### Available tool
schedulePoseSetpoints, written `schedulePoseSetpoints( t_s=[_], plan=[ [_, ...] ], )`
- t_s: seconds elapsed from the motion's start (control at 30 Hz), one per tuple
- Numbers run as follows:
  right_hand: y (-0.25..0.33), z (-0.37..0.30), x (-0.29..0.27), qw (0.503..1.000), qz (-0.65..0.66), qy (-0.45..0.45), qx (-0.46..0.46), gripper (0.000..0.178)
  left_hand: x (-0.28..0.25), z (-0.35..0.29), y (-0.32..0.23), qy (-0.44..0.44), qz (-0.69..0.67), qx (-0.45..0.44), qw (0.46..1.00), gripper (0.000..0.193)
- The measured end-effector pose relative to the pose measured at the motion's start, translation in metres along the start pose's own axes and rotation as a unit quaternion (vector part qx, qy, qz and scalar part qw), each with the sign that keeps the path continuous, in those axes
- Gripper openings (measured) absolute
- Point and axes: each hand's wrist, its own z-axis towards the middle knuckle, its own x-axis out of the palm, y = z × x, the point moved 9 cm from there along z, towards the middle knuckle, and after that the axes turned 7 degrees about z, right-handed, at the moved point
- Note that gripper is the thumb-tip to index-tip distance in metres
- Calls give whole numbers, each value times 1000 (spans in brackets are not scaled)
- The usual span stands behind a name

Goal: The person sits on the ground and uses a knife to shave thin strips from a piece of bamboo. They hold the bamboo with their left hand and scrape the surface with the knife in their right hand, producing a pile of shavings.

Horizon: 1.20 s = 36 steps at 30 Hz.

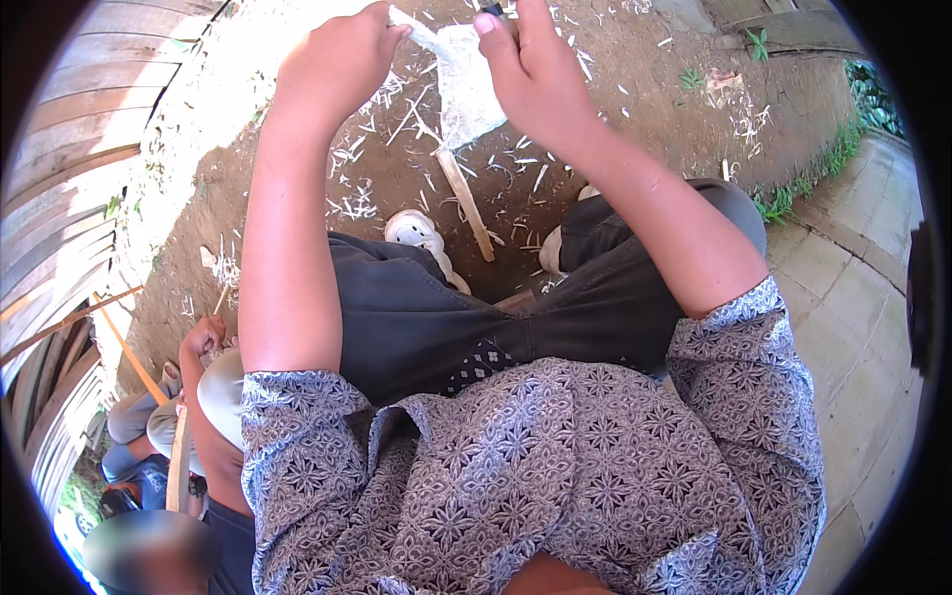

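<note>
At the top edge, my left hand [345, 58] pinches a pale strip [416, 32], which looks like split wood or bamboo and slants down to the right. My right hand [528, 71] is closed around a black-handled tool [493, 10]; its working end is out of sight. Below and between the hands is a crumpled whitish sheet [464, 94], plastic or cloth. A flat wooden stick [466, 203] lies on the ground, running from the sheet's lower end toward my feet.
Pale shavings [352, 203] litter the brown dirt around my light shoes [415, 233]. Wooden planks [84, 129] stand along the left, paving [843, 297] along the right. At lower left another person's hand [205, 335] rests near a wooden pole [178, 461].
</note>
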Motion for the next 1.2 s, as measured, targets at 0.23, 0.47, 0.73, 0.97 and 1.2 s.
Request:
schedulePoseSetpoints(
  t_s=[0.23,0.47,0.73,0.97,1.2],
  plan=[
    [-3,5,4,994,-30,78,77,28,0,-6,3,30,11,-4,999,41],
    [-44,-25,28,978,-94,176,68,28,-3,1,-8,12,38,10,999,37],
    [16,1,-10,999,-16,-8,49,38,-3,-5,-9,11,34,10,999,36],
    [21,12,-4,1000,0,16,7,32,-4,-5,-6,19,18,15,1000,40],
    [-40,-5,32,987,-54,147,45,26,1,0,-3,16,20,16,1000,41]
  ],
)
